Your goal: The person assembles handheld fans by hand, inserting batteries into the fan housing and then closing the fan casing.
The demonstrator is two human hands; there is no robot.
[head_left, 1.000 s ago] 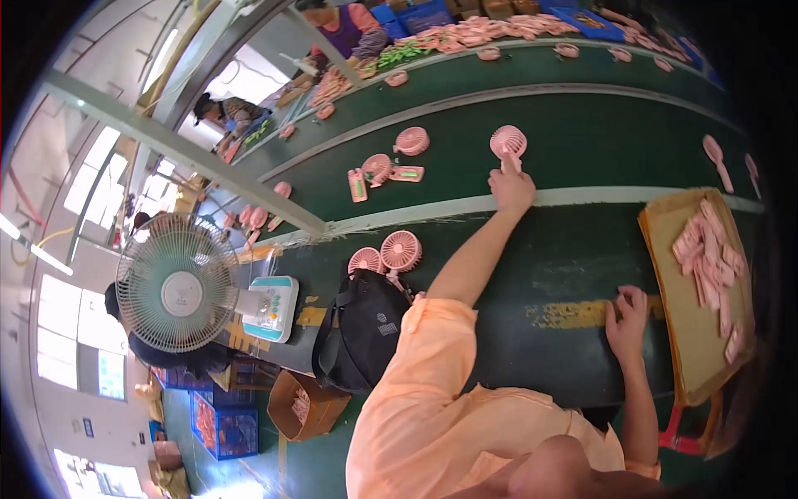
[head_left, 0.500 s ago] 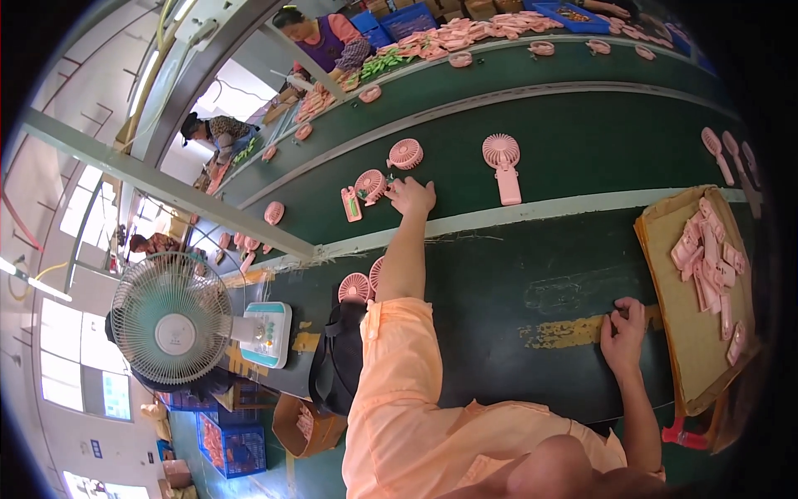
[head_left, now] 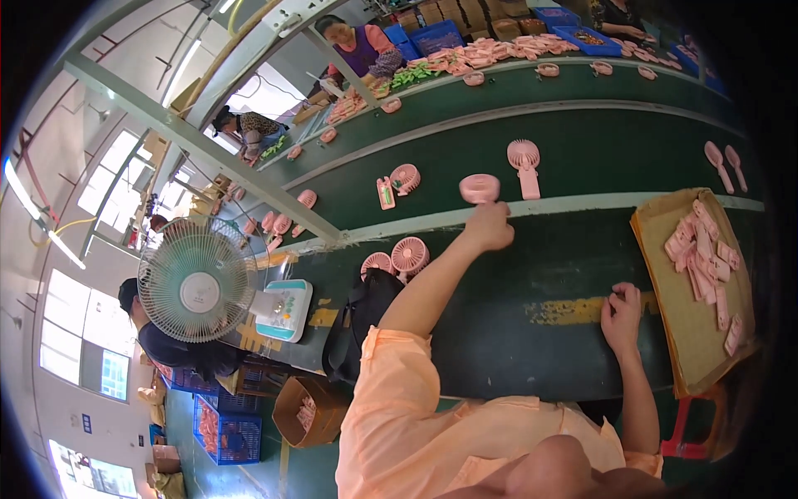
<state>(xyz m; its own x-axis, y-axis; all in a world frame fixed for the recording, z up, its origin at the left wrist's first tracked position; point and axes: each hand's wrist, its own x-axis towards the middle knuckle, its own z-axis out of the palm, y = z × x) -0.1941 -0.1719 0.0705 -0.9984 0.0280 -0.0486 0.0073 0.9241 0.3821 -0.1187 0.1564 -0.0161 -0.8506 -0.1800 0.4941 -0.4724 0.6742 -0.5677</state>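
Observation:
My left hand (head_left: 490,225) reaches forward over the bench's far rail. Its fingers are closed on the rim of a round pink fan head (head_left: 480,188), tilted up above the edge of the green conveyor belt (head_left: 453,158). Just right of it on the belt lies a pink handheld fan (head_left: 524,156) with its handle attached. Farther left are another fan head (head_left: 406,177) and a pink handle shell (head_left: 385,194) with a green part inside. My right hand (head_left: 621,318) rests on the dark bench, fingers loosely bent and slightly apart, nothing visible in them.
A cardboard tray (head_left: 677,333) of pink plastic parts stands at the right. By my left arm sit a black bag (head_left: 353,320) and two pink fan heads (head_left: 409,254). A desk fan (head_left: 198,287) is farther left. Co-workers sit across the belts and at the left.
My left hand has drawn back and to the right from the far-left belt items, bringing a fan head along. My right hand has barely moved. The whole view has shifted slightly.

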